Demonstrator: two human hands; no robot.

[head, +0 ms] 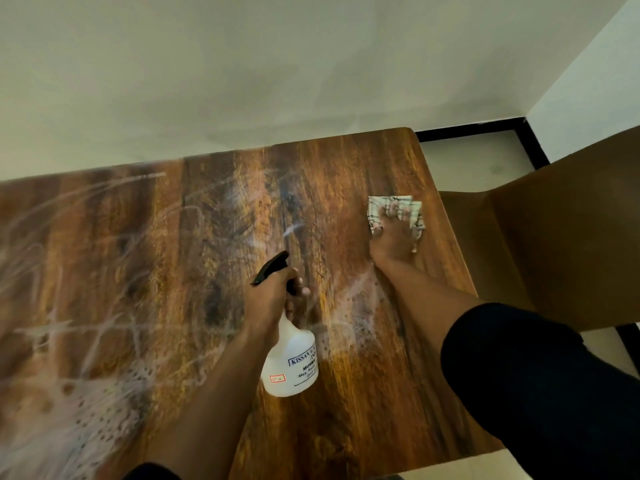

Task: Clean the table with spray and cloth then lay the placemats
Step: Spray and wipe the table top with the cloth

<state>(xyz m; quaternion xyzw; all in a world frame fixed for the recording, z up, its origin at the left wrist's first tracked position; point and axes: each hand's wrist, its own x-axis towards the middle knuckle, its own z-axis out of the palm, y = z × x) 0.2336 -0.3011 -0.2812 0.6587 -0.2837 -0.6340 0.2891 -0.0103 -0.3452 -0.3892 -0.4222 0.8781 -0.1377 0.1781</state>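
Cloth (pixel 394 211) under right hand (pixel 393 237); left hand (pixel 273 296) grips bottle (pixel 289 358).

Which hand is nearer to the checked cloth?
Right. The right hand presses on the checked cloth near the table's far right corner; the left hand grips the spray bottle, well apart.

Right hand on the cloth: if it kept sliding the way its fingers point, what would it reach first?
The right hand presses the cloth flat, its fingers pointing toward the table's far edge. Only bare wood shows ahead, then probably that edge and the wall.
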